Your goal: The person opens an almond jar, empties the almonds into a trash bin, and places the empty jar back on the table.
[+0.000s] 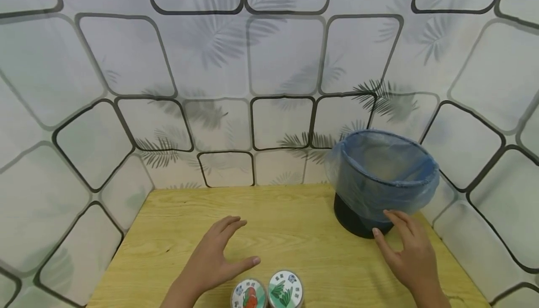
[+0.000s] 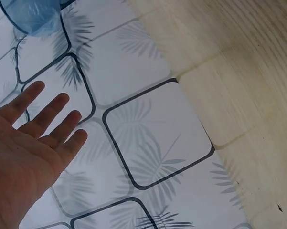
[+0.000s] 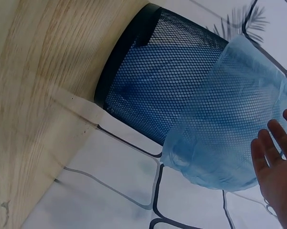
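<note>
Head view is showing a round black mesh bin (image 1: 353, 216), its rim wrapped in a translucent blue plastic liner (image 1: 370, 195), standing upright toward the right of a yellow wooden tabletop (image 1: 286, 223), so its long axis is running vertically. The right hand (image 1: 409, 255) is hovering nearer to it than the left; the bin is lying ahead of those fingertips and slightly to their left. The right fingers are bending loosely, thumb apart, gripping nothing; whether one is touching the liner, I cannot tell. The left hand (image 1: 210, 259) is also holding nothing, fingers lightly bent, thumb well apart. Just beside that thumb, toward the person, a round container with a red-orange picture on its lid (image 1: 249, 294) and a round container with green leaves on its lid (image 1: 286, 289) are sitting side by side.
</note>
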`<state>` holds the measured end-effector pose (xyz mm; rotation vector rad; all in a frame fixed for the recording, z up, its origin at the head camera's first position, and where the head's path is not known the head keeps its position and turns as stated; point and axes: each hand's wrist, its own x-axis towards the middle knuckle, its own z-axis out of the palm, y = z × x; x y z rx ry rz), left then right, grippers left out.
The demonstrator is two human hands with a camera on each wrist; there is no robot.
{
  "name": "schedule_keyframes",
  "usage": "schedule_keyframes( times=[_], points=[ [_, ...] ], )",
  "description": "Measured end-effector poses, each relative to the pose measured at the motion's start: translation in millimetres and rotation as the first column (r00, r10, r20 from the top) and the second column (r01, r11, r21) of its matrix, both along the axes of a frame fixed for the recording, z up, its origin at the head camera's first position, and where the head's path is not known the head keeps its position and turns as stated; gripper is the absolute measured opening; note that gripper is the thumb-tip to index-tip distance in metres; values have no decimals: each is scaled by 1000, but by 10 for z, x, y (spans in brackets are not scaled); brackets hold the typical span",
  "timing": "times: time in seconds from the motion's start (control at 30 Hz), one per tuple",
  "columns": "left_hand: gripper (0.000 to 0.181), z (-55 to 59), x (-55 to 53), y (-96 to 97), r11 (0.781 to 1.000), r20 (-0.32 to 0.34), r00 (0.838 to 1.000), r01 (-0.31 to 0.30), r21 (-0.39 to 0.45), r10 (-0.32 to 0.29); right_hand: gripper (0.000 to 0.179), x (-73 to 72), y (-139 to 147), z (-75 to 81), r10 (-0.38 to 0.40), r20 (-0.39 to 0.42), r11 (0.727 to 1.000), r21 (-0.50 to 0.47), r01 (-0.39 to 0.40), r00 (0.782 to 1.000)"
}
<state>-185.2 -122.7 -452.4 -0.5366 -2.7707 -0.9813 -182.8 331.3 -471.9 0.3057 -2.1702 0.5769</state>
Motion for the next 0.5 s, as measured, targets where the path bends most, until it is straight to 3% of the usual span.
schedule_keyframes(
  times=[0.23, 0.5],
  points=[
    [80, 58, -81, 103, 999, -103, 994, 46, 2, -46, 55, -26, 6, -1, 7, 4, 999, -32, -6, 1000],
    [76, 81, -86, 198, 995, -50, 996, 80, 58, -77, 56, 21, 55, 7, -40, 26, 998, -45, 41, 999]
  ],
)
